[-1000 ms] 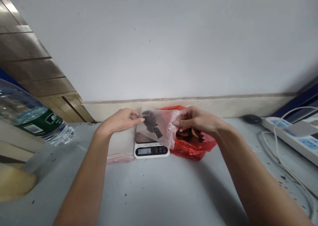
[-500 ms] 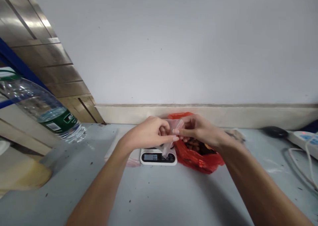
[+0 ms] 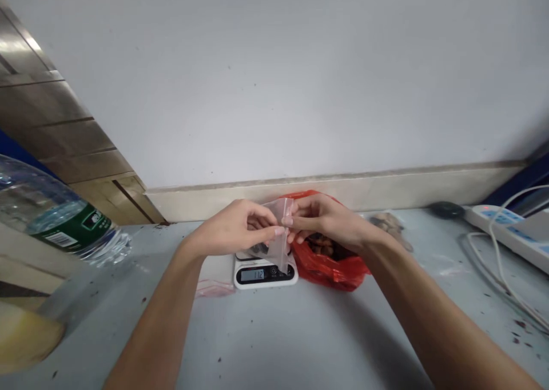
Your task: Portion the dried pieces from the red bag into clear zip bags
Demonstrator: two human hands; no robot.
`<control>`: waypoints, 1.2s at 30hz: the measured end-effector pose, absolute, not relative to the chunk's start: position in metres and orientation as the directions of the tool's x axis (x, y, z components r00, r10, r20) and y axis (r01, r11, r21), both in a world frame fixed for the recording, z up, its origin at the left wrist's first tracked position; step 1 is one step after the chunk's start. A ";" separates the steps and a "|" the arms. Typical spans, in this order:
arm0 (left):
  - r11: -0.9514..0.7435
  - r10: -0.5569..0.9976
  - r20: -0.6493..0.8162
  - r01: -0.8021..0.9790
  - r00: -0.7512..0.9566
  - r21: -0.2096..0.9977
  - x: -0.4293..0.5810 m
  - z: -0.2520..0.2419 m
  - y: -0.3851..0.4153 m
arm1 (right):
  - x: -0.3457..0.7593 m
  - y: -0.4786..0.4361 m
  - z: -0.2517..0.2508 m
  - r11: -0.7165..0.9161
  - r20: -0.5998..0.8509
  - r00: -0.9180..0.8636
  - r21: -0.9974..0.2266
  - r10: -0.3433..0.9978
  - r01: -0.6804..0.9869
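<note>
A small clear zip bag (image 3: 281, 257) is pinched at its mouth between both hands, above a white digital kitchen scale (image 3: 266, 280). My left hand (image 3: 240, 230) grips the bag's left side, fingers curled. My right hand (image 3: 326, 221) pinches the right edge of the same bag with thumb and fingers. The scale's display is lit and seems to read 112; its top is mostly hidden behind the hands and bag. Beneath and behind my right hand sits an open red plastic bag (image 3: 338, 273) with brown dried pieces (image 3: 321, 246) in it.
Flat clear bags with pink edges (image 3: 214, 289) lie left of the scale. A large water bottle (image 3: 81, 224) leans in at far left, above a yellowish container (image 3: 26, 338). At right are a filled clear bag (image 3: 390, 227), a black mouse-like object (image 3: 446, 209) and a white corded device (image 3: 510, 230).
The scale's display has gone from 0.0 to what looks like 112. Both hands still hold the zip bag, which now hangs more upright. The view has shifted slightly to the right.
</note>
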State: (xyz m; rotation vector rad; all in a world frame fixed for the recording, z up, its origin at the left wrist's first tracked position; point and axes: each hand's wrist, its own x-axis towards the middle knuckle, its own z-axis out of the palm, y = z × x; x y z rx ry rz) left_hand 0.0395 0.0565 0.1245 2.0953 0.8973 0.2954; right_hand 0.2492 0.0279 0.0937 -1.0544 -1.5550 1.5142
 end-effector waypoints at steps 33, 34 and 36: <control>-0.374 0.863 0.110 0.479 0.492 0.794 0.041 0.124 0.057 | 0.246 0.023 0.098 0.142 0.146 -0.022 -0.897 0.989 0.418; -0.371 0.880 0.138 0.478 0.453 0.796 0.037 0.126 0.059 | 0.247 0.022 0.101 0.137 0.173 0.029 -0.862 0.984 0.488; -0.368 0.896 0.167 0.475 0.412 0.800 0.033 0.129 0.060 | 0.245 0.018 0.107 0.159 0.264 0.090 -0.784 0.960 0.600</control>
